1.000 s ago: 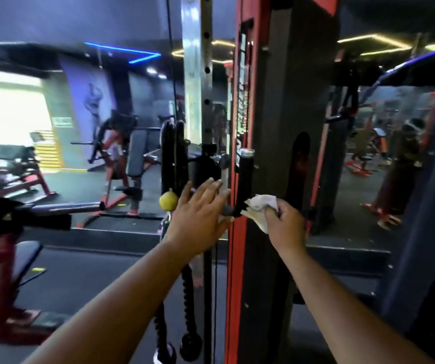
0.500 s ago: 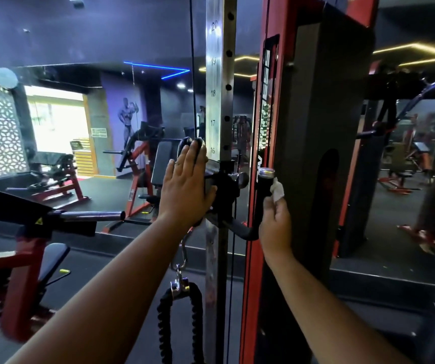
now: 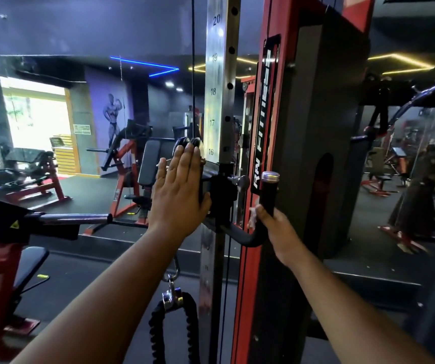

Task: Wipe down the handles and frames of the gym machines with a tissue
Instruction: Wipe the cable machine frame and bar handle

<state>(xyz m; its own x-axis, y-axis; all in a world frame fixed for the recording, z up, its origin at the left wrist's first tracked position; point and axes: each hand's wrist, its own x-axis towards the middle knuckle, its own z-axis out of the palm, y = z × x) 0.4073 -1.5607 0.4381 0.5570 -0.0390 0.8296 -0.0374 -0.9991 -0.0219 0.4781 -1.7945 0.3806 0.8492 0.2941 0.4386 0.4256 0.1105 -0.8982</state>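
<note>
A black handle [image 3: 268, 191] with a chrome cap sticks up from the carriage [image 3: 223, 191] of a cable machine. My right hand [image 3: 276, 229] grips the handle's lower part, with a white tissue [image 3: 252, 216] pressed between palm and grip; only a small edge of tissue shows. My left hand [image 3: 178, 191] lies flat, fingers straight, against the black pulley housing left of the carriage. The carriage rides on a silver numbered upright [image 3: 217, 101] beside the red frame [image 3: 257, 258] and the grey weight-stack cover [image 3: 324, 106].
A black rope attachment [image 3: 173, 329] hangs on a clip below my left hand. Red benches and machines [image 3: 1, 258] stand at left and in the middle distance. A mirror at right reflects a person [image 3: 418, 198] and more equipment.
My right hand slid down the handle with the tissue, from near the chrome cap to its lower part. My left hand stayed flat on the pulley housing. The view moved closer.
</note>
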